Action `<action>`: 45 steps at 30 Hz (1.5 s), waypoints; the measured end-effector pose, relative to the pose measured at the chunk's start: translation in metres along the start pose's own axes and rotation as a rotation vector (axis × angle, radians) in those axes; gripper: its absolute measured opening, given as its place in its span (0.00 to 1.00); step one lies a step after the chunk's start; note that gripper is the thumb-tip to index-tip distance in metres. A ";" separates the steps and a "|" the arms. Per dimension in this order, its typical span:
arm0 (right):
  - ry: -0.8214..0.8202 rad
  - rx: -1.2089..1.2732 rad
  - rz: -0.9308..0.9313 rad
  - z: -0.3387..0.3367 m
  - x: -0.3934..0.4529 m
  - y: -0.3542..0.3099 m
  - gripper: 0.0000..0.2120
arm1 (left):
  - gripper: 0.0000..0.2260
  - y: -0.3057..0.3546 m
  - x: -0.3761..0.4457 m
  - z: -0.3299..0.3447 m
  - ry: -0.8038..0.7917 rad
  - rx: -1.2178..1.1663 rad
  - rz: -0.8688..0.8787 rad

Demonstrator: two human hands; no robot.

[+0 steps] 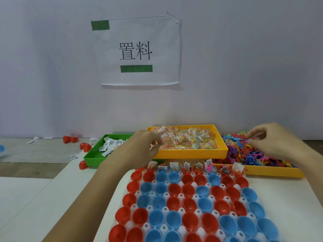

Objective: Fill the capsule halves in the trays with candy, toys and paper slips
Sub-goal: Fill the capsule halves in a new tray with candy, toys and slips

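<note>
While both hands work at the far supply trays, the white plastic capsule tray (181, 196) lies on the white surface (35, 198) directly before the person, its sockets holding open red and blue plastic capsule halves (174, 203). Only the farthest row of halves (192, 167) carries contents: small candy packets, a pink toy and upright white paper slips are visible there, while the nearer rows show bare interiors. The left hand (139, 147) hovers at the front left corner of the yellow rectangular plastic tray of clear-wrapped multicoloured candy packets (188, 140), its fingers curled with thumb and fingertips drawn together; a small object may be pinched there, though I cannot tell what, or confirm a hold. The right hand (272, 138) reaches over the second yellow tray heaped with soft multicoloured rubbery toy figures (244, 154), fingers bent down and pinching at the toys near the pile's far edge. A green perforated plastic tray of printed white paper slips (108, 145) sits to the left of the candy tray. Loose red capsule halves (70, 139) and stray slips lie beyond the surface's left edge. A white paper sign with black characters and green tape strips (138, 51) hangs on the wall behind.
</note>
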State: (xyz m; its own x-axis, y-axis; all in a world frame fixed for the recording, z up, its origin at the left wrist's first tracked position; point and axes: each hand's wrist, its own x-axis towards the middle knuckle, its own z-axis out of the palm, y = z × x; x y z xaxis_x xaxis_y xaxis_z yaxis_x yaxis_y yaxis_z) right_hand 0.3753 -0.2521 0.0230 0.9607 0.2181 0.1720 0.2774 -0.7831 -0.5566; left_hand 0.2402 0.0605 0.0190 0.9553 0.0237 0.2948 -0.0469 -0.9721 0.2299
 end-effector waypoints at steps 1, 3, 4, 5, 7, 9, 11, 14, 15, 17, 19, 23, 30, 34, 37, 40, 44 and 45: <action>-0.037 -0.068 0.022 0.003 0.001 0.001 0.03 | 0.10 -0.001 0.000 0.002 -0.015 0.004 -0.006; -0.092 -0.197 0.054 0.010 0.001 0.003 0.04 | 0.10 -0.002 -0.001 0.005 -0.037 0.018 -0.017; -0.109 -0.255 0.068 0.013 0.001 0.003 0.06 | 0.10 -0.001 -0.001 0.006 -0.043 0.024 -0.023; -0.114 -0.303 0.077 0.016 0.000 0.003 0.08 | 0.10 -0.001 -0.001 0.007 -0.047 0.027 -0.027; -0.078 -0.336 0.076 0.021 0.000 0.004 0.10 | 0.10 0.000 -0.001 0.007 -0.051 0.029 -0.034; -0.034 -0.292 0.085 0.024 0.000 0.004 0.06 | 0.10 0.000 -0.001 0.007 -0.049 0.031 -0.037; -0.008 -0.248 0.086 0.024 -0.001 0.003 0.07 | 0.10 0.000 -0.002 0.007 -0.051 0.032 -0.037; 0.052 -0.199 0.066 0.023 0.000 0.003 0.05 | 0.11 0.000 -0.002 0.006 -0.054 0.030 -0.036; 0.072 -0.192 0.061 0.022 0.000 0.003 0.03 | 0.11 0.001 -0.002 0.006 -0.056 0.030 -0.037; 0.102 -0.171 0.053 0.021 0.000 0.002 0.03 | 0.11 0.001 -0.002 0.006 -0.056 0.028 -0.036; 0.134 -0.134 0.033 0.019 0.000 0.002 0.07 | 0.11 0.002 -0.003 0.005 -0.050 0.022 -0.029; 0.225 -0.060 -0.026 0.016 0.001 -0.001 0.06 | 0.10 0.002 -0.002 0.004 -0.020 0.001 -0.017; 0.162 0.359 -0.186 0.010 -0.005 -0.025 0.05 | 0.09 0.018 -0.002 -0.001 0.056 -0.150 0.053; -0.056 0.584 -0.341 0.013 -0.023 -0.052 0.03 | 0.09 0.036 -0.003 -0.005 0.089 -0.404 0.072; -0.186 0.681 -0.429 0.019 -0.036 -0.070 0.03 | 0.12 0.048 -0.005 -0.008 0.067 -0.642 0.040; -0.234 0.722 -0.467 0.027 -0.044 -0.083 0.04 | 0.10 0.055 -0.005 -0.009 0.069 -0.823 0.053; -0.241 0.769 -0.461 0.032 -0.051 -0.090 0.05 | 0.05 0.055 -0.004 -0.010 0.134 -0.874 0.050; -0.243 0.780 -0.454 0.032 -0.051 -0.091 0.05 | 0.04 0.055 -0.004 -0.011 0.146 -0.885 0.047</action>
State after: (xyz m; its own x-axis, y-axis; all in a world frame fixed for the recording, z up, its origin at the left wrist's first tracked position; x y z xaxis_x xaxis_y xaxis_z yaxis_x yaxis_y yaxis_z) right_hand 0.3011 -0.1737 0.0387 0.7101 0.5921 0.3810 0.4729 -0.0002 -0.8811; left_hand 0.2302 0.0094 0.0403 0.9027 0.0765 0.4233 -0.3507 -0.4389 0.8272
